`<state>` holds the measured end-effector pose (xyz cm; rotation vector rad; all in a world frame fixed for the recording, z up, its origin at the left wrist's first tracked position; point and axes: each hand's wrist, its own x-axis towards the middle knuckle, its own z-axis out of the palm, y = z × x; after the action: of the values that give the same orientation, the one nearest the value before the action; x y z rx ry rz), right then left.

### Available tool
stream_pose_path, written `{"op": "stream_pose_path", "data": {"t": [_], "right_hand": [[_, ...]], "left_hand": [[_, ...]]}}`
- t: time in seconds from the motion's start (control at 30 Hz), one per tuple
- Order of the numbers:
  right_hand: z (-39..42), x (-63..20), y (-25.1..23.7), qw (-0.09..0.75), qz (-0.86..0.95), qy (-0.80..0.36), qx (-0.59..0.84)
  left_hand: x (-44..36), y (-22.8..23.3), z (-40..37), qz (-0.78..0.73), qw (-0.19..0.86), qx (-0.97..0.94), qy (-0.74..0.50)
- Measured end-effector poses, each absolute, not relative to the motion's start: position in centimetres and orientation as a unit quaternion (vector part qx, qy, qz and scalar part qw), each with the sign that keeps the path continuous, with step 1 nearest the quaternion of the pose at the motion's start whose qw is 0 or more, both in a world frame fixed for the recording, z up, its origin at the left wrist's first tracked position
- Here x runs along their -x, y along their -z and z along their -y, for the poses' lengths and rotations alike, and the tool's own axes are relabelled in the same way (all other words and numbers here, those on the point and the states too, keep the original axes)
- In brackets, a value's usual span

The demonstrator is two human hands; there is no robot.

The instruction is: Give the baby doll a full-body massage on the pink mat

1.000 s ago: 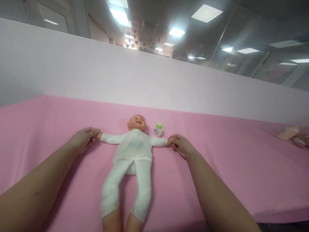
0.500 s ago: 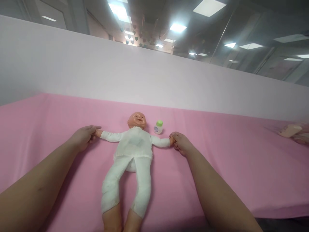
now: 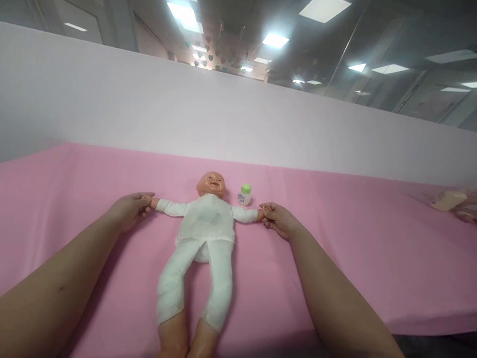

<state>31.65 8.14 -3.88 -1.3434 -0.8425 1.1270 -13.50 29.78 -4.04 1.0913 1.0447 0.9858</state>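
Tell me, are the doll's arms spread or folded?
Spread. The doll lies face up, with the left hand and right hand holding its arms straight out sideways.

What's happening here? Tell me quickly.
A person has a baby doll laid on its back on a pink sheet, arms spread out to the sides. The left hand grips one of the doll's hands and the right hand grips the other. A small bottle with a green cap stands beside the doll's head. Another doll lies at the far right edge.
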Motion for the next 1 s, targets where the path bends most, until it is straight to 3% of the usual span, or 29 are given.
{"op": "stream_pose_path", "data": {"t": [0.43, 0.73, 1.0], "right_hand": [[-8.6, -29.9, 3.7, 0.515, 0.386, -0.404, 0.65], [-9.2, -30.5, 4.2, 0.566, 0.339, -0.393, 0.641], [-8.3, -31.0, 3.8, 0.577, 0.341, -0.455, 0.586]], "left_hand": [[13.2, 4.0, -29.5, -0.483, 0.582, -0.469, -0.456], [13.4, 4.4, -30.1, -0.466, 0.616, -0.436, -0.462], [13.5, 4.3, -29.8, -0.441, 0.634, -0.443, -0.456]]}}
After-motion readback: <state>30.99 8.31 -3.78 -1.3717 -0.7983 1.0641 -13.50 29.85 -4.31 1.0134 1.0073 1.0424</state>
